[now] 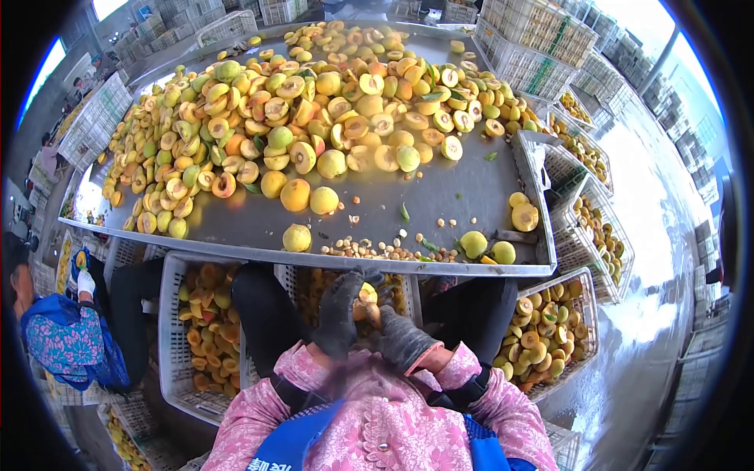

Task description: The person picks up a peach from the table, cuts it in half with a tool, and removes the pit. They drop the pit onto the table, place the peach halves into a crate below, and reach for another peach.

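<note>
Both of my hands wear dark rubber gloves and meet over my lap, just below the table's front edge. My left hand [339, 312] is closed on a small yellow peach piece [367, 293] that shows at its fingertips. Close against it, my right hand [402, 339] is closed too. Something brownish sits between the hands, perhaps a handle, but I cannot make out what it is. Ahead on the metal table [440, 204] lies a heap of halved and whole peaches [314, 118]. Loose pits [369, 249] line its front rim.
Crates of peach halves stand at my left knee [167, 337] and right knee [591, 337], with another between my legs. More filled crates [585, 204] line the table's right side. A co-worker in a blue flowered sleeve [67, 341] sits at left. Stacked crates [542, 43] rise behind.
</note>
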The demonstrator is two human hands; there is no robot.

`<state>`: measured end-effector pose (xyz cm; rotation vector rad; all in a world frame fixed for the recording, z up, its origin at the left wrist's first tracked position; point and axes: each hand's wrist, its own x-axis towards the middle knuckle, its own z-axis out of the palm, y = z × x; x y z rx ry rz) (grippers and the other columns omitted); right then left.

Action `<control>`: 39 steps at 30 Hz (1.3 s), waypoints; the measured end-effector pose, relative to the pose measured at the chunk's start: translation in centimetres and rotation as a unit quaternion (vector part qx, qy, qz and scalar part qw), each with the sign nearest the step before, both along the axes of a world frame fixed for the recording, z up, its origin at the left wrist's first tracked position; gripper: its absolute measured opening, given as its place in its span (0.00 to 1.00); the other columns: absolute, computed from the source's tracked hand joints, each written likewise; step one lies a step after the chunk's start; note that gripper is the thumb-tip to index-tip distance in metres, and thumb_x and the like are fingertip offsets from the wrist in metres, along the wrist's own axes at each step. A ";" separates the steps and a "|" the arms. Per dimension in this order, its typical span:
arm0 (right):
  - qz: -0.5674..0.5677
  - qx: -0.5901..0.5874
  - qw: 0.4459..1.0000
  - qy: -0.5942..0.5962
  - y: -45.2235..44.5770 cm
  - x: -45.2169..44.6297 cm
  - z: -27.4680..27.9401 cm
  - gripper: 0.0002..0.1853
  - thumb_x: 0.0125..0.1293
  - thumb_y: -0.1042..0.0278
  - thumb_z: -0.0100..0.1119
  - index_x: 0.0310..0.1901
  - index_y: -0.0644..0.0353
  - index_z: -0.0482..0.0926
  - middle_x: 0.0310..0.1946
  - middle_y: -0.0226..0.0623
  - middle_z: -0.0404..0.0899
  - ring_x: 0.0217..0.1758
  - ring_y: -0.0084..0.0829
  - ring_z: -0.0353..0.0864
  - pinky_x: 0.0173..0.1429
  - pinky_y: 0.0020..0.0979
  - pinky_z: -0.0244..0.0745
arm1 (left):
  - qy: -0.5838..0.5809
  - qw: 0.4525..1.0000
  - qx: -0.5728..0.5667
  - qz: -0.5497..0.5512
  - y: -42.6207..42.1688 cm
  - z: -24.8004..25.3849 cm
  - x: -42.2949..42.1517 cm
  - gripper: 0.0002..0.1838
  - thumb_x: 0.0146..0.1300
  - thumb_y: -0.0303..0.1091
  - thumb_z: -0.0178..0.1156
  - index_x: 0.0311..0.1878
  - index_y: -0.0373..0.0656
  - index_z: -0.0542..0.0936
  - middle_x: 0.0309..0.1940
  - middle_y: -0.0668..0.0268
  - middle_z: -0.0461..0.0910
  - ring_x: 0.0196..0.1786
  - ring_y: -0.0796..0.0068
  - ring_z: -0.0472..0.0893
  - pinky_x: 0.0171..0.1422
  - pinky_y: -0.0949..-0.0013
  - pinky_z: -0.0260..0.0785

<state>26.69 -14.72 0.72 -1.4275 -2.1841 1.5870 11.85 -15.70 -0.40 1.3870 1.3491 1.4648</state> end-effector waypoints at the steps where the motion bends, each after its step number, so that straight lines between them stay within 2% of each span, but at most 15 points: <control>1: 0.000 -0.007 0.999 -0.034 0.0 -0.4 0.7 0.14 0.60 0.71 0.55 0.46 0.65 0.69 0.38 0.51 0.75 0.41 0.42 0.76 0.47 0.38 0.70 | -0.095 0.995 -0.037 0.016 0.1 0.1 0.6 0.14 0.62 0.33 0.54 0.45 0.34 0.79 0.41 0.59 0.82 0.45 0.68 0.80 0.53 0.68 0.69; 3: -0.002 -0.005 0.999 -0.051 -0.2 -0.7 -0.2 0.13 0.60 0.71 0.55 0.45 0.64 0.69 0.37 0.51 0.75 0.40 0.41 0.75 0.45 0.38 0.70 | -0.205 0.973 -0.097 0.038 0.3 0.3 0.9 0.13 0.63 0.33 0.54 0.42 0.34 0.81 0.38 0.61 0.83 0.43 0.72 0.80 0.51 0.70 0.70; 5: -0.007 0.012 1.000 -0.015 -0.6 -0.8 -3.8 0.13 0.59 0.70 0.55 0.45 0.63 0.70 0.37 0.50 0.75 0.40 0.39 0.75 0.44 0.37 0.70 | -0.234 0.960 -0.143 0.049 0.6 0.4 0.8 0.12 0.62 0.33 0.55 0.40 0.34 0.82 0.37 0.62 0.83 0.42 0.76 0.80 0.50 0.73 0.70; 8: 0.053 0.089 0.994 0.036 -0.6 -1.2 -3.9 0.12 0.60 0.69 0.53 0.44 0.63 0.71 0.37 0.47 0.75 0.41 0.36 0.74 0.41 0.33 0.69 | -0.250 0.953 -0.159 0.059 0.7 -1.0 0.8 0.11 0.61 0.33 0.56 0.39 0.35 0.83 0.36 0.62 0.83 0.42 0.75 0.80 0.50 0.73 0.70; 12: 0.073 0.109 0.991 -0.038 -1.6 -1.5 -11.9 0.12 0.61 0.69 0.52 0.44 0.64 0.72 0.38 0.46 0.75 0.42 0.37 0.74 0.41 0.32 0.68 | -0.205 0.964 -0.159 0.064 0.6 -1.8 0.5 0.10 0.60 0.32 0.58 0.38 0.36 0.83 0.35 0.64 0.83 0.40 0.77 0.79 0.48 0.74 0.70; 14: 0.080 0.109 0.989 -0.053 -1.6 -1.7 -13.0 0.12 0.61 0.69 0.52 0.44 0.65 0.72 0.39 0.47 0.75 0.42 0.38 0.75 0.42 0.33 0.69 | -0.203 0.964 -0.157 0.075 0.6 -3.0 0.4 0.10 0.60 0.33 0.59 0.38 0.36 0.83 0.34 0.65 0.83 0.38 0.78 0.79 0.45 0.74 0.70; 17: 0.077 0.068 0.995 0.009 -0.4 -2.0 -5.7 0.15 0.60 0.67 0.55 0.45 0.66 0.72 0.42 0.50 0.76 0.43 0.42 0.75 0.44 0.34 0.70 | -0.229 0.953 -0.172 0.099 0.6 -3.9 0.1 0.10 0.60 0.33 0.59 0.37 0.37 0.83 0.33 0.67 0.82 0.35 0.80 0.78 0.41 0.74 0.69; 20: 0.046 -0.013 0.999 0.015 0.1 -2.1 -3.1 0.24 0.56 0.62 0.58 0.52 0.65 0.66 0.32 0.58 0.76 0.39 0.57 0.77 0.43 0.45 0.70 | -0.310 0.912 -0.232 0.132 0.8 -3.4 0.2 0.09 0.60 0.33 0.59 0.36 0.37 0.83 0.32 0.68 0.82 0.32 0.81 0.77 0.38 0.75 0.69; 23: -0.003 -0.050 0.999 -0.019 -0.1 -2.5 -3.4 0.22 0.54 0.60 0.64 0.45 0.67 0.71 0.36 0.50 0.78 0.40 0.46 0.78 0.45 0.40 0.71 | -0.324 0.906 -0.242 0.123 0.8 -3.2 0.1 0.08 0.60 0.32 0.58 0.36 0.37 0.83 0.31 0.68 0.82 0.32 0.81 0.77 0.38 0.75 0.69; 26: 0.045 0.033 0.998 0.019 -0.1 -2.4 -5.6 0.22 0.55 0.61 0.62 0.46 0.67 0.72 0.36 0.50 0.78 0.40 0.44 0.78 0.45 0.39 0.71 | -0.361 0.894 -0.240 0.115 0.9 -3.8 0.1 0.09 0.60 0.31 0.57 0.36 0.37 0.83 0.31 0.68 0.82 0.32 0.81 0.78 0.39 0.75 0.69; 29: 0.052 -0.145 0.987 0.046 0.7 -2.8 -4.3 0.23 0.55 0.60 0.63 0.47 0.67 0.72 0.40 0.50 0.78 0.44 0.41 0.77 0.47 0.37 0.71 | -0.368 0.893 -0.227 0.124 0.7 -5.0 -0.2 0.09 0.61 0.31 0.56 0.35 0.36 0.83 0.32 0.68 0.82 0.35 0.81 0.78 0.42 0.75 0.70; 32: 0.002 -0.150 0.979 0.139 0.1 -2.5 -5.2 0.25 0.53 0.58 0.65 0.47 0.67 0.72 0.39 0.49 0.78 0.44 0.42 0.77 0.47 0.36 0.71 | -0.300 0.927 -0.196 0.112 0.4 -3.9 -0.4 0.10 0.61 0.30 0.55 0.39 0.36 0.81 0.35 0.64 0.82 0.36 0.76 0.80 0.45 0.73 0.71; 34: 0.021 -0.101 0.990 0.093 0.2 -2.5 -4.7 0.25 0.53 0.57 0.65 0.47 0.67 0.73 0.38 0.49 0.78 0.42 0.42 0.78 0.46 0.36 0.71 | 0.022 0.996 -0.064 0.065 0.3 -4.1 -1.2 0.11 0.60 0.29 0.54 0.43 0.37 0.80 0.37 0.61 0.82 0.39 0.71 0.81 0.47 0.70 0.72; 35: 0.030 -0.075 0.994 0.070 0.3 -2.6 -4.4 0.25 0.53 0.57 0.65 0.47 0.67 0.73 0.37 0.49 0.78 0.41 0.43 0.78 0.45 0.37 0.71 | 0.185 0.982 0.008 0.038 0.3 -4.2 -1.6 0.12 0.60 0.28 0.54 0.45 0.37 0.79 0.39 0.60 0.82 0.40 0.69 0.81 0.48 0.69 0.72; 39: 0.028 -0.023 0.999 0.009 0.6 -2.6 -5.1 0.26 0.54 0.56 0.64 0.48 0.67 0.71 0.35 0.51 0.79 0.40 0.45 0.79 0.44 0.39 0.72 | 0.125 0.992 -0.018 0.017 0.3 -4.8 -1.6 0.14 0.60 0.27 0.51 0.49 0.39 0.76 0.42 0.56 0.80 0.45 0.64 0.81 0.52 0.66 0.72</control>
